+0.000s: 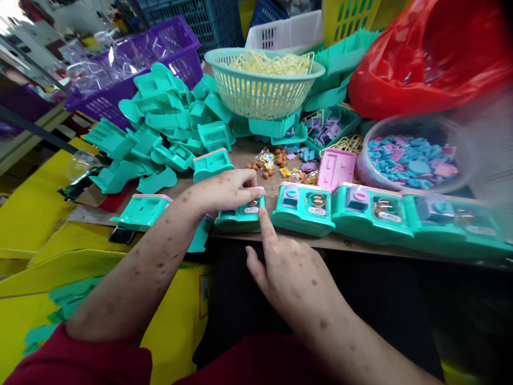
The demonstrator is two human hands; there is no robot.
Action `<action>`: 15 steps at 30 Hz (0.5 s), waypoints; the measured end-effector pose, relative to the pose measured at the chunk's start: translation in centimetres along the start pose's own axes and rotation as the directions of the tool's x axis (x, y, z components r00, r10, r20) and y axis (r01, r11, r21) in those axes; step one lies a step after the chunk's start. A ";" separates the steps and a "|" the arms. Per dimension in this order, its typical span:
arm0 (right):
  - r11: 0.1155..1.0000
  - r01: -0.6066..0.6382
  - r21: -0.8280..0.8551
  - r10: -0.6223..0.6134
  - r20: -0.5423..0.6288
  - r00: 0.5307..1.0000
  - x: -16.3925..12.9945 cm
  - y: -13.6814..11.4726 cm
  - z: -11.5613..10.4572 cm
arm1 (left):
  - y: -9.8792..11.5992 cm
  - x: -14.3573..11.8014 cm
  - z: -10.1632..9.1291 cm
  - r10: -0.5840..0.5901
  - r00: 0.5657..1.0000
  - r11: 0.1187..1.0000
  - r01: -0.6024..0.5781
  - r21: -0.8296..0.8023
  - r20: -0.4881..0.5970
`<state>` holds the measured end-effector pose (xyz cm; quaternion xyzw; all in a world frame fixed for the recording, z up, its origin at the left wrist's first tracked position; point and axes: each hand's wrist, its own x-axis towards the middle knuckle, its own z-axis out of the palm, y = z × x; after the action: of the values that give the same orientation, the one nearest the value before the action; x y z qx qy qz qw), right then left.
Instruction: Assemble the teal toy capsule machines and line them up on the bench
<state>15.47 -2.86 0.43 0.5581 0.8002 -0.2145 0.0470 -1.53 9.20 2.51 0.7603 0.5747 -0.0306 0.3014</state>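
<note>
My left hand lies flat over the top of a small teal toy machine at the table's front edge, fingers resting on it. The index finger of my right hand points up and touches the toy's right front corner, with the other fingers spread and empty. A row of finished teal toy machines with pink tops runs to the right along the edge. A single teal shell lies to the left.
A heap of teal shells covers the left back. A teal basket holds yellow parts. A clear bowl holds blue and pink pieces. Candies and a pink panel lie mid-table. A red bag and a purple crate stand behind.
</note>
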 end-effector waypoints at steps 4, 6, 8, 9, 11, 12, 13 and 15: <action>1.000 -0.013 0.006 0.013 -0.001 1.000 0.2 -0.3 -0.2 | 0.3 0.0 0.3 -0.013 1.000 1.000 0.013 -0.011 -0.018; 1.000 -0.009 0.016 0.009 -0.003 1.000 0.2 -0.4 0.0 | 0.1 -0.1 0.6 -0.009 1.000 1.000 0.009 0.011 -0.026; 1.000 0.007 0.031 -0.006 -0.006 1.000 0.1 -0.3 0.2 | -0.4 -0.4 0.6 -0.013 1.000 0.999 0.014 0.050 -0.020; 0.999 0.016 0.037 -0.015 -0.009 1.000 0.0 -0.2 0.4 | -0.8 -0.7 0.5 -0.018 1.000 0.998 0.019 0.062 -0.010; 0.998 0.034 0.053 -0.032 -0.028 0.999 -0.1 0.1 0.8 | -1.5 -1.4 0.0 -0.039 0.999 0.997 0.038 0.064 0.014; 0.997 0.046 0.065 -0.043 -0.043 0.998 -0.2 0.3 0.9 | -1.9 -1.9 -0.4 -0.038 0.999 0.998 0.036 0.060 0.022; 0.995 0.060 0.079 -0.056 -0.060 0.997 -0.2 0.5 1.1 | -2.3 -2.3 -0.7 -0.026 0.999 0.998 0.024 0.055 0.030; 0.992 0.083 0.095 -0.075 -0.085 0.994 -0.2 0.8 1.3 | -2.9 -3.0 -1.3 0.008 0.998 0.999 -0.011 0.052 0.056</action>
<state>16.10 -3.32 -0.90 0.5358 0.8114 -0.2327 -0.0217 -5.52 7.68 3.51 0.7696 0.5613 -0.0656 0.2974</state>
